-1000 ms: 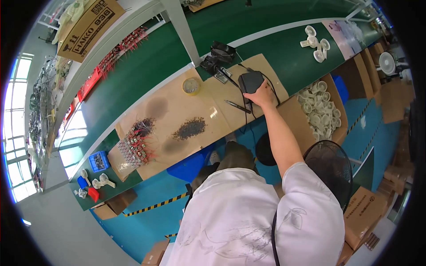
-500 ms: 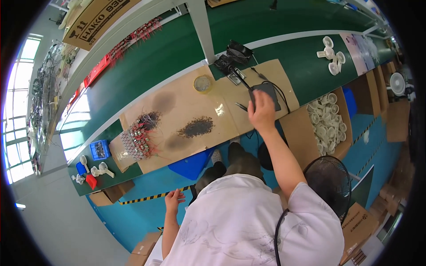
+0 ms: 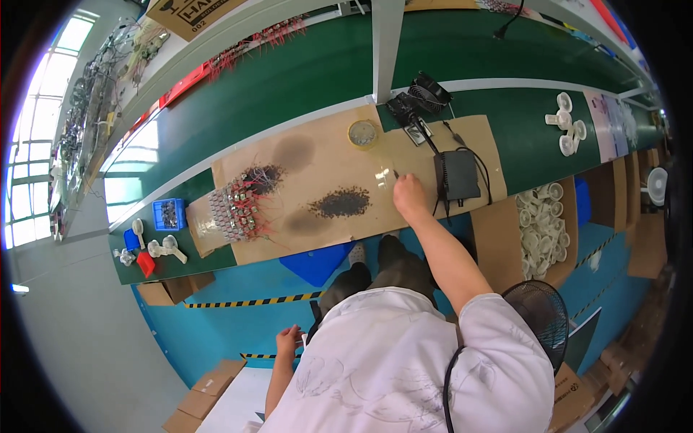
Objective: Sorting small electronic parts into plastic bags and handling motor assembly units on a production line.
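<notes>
My right hand (image 3: 410,195) is over the cardboard sheet, closed around slim tweezers (image 3: 395,174) whose dark tip points away from me. Right of it lies a dark grey box (image 3: 460,175) with a black cable. A soldering iron stand (image 3: 417,131) is behind that box. Left of the hand is a pile of small dark parts (image 3: 343,203). Farther left sit rows of small metal motors (image 3: 234,211) with red wires. My left hand (image 3: 290,339) hangs low beside my body, off the bench, its fingers loosely curled and apart, with nothing plainly in them.
A round yellow-rimmed tin (image 3: 362,134) stands at the back. Far left is a blue bin (image 3: 169,214) of small parts. White fan pieces (image 3: 566,124) lie on the right. A carton of white parts (image 3: 543,229) and a black mesh fan (image 3: 536,325) stand at my right.
My right hand has moved left from the dark grey box, and its fingers have closed on the tweezers that lay on the cardboard. The view has shifted, and my left hand is a little lower.
</notes>
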`<state>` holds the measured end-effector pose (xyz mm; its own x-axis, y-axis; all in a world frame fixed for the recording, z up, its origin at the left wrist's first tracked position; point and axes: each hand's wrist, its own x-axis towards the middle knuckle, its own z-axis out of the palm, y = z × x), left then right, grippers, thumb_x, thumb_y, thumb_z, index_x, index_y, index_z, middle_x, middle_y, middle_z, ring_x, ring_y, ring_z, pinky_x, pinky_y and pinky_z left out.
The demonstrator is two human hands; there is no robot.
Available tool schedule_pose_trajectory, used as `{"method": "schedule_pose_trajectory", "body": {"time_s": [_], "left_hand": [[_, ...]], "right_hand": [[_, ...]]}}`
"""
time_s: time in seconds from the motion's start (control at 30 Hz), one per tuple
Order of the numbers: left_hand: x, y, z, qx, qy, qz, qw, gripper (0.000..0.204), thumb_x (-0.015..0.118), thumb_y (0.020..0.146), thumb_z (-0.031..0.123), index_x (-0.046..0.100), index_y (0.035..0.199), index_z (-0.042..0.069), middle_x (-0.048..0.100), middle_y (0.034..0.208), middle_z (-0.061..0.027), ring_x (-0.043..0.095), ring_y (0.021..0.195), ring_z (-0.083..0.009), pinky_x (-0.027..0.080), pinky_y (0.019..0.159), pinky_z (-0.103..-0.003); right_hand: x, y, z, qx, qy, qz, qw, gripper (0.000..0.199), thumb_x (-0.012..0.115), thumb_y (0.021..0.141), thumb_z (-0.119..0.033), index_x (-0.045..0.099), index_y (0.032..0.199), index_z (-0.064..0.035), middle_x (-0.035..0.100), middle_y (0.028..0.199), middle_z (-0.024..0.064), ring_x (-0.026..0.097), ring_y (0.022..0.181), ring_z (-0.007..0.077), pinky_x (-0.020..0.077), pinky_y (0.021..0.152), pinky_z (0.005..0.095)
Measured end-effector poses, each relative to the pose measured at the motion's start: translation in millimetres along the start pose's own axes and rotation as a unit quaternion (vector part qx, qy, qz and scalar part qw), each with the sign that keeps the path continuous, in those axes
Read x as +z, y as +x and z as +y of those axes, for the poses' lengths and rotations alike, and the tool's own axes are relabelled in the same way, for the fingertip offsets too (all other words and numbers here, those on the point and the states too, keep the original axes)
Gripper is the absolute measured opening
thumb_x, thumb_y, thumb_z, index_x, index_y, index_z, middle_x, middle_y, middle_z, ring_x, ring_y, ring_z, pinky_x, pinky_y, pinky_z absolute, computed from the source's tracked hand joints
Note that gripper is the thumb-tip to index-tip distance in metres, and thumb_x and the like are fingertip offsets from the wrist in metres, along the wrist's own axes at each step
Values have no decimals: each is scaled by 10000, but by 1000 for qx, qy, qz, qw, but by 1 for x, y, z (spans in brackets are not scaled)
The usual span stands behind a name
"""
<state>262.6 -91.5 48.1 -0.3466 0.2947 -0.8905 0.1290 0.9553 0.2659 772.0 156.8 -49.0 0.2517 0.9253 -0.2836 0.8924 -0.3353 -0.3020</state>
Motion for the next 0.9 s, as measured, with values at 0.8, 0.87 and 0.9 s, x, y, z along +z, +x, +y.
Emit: {"method": "schedule_pose_trajectory", "body": {"time_s": [0.8,0.87,0.9], "left_hand": [[39,-3,-15,26,29,-7,999,300,682,952,306,704,1037,19,735,873,-70,658,681,-136,490,575,-269],[35,0,-20,59,41,8,997,300,696,935,313,722,1008,23,732,819,-44,556,586,-87,413,502,-257],[33,3,-26,59,43,5,997,300,696,935,313,722,1008,23,732,819,-44,556,586,-87,413,502,-257]], "right_hand": [[-102,-47,123,248,50,136,958,868,737,830,-417,355,1481,14,491,1387,295,484,1285,437,408,1071,518],[-92,-40,113,269,86,72,957,998,746,807,-503,281,1531,1,459,1433,290,453,1329,428,389,1104,503],[-90,-37,109,266,92,57,958,1044,748,796,-527,248,1550,-6,443,1454,287,435,1351,422,382,1116,498]]}}
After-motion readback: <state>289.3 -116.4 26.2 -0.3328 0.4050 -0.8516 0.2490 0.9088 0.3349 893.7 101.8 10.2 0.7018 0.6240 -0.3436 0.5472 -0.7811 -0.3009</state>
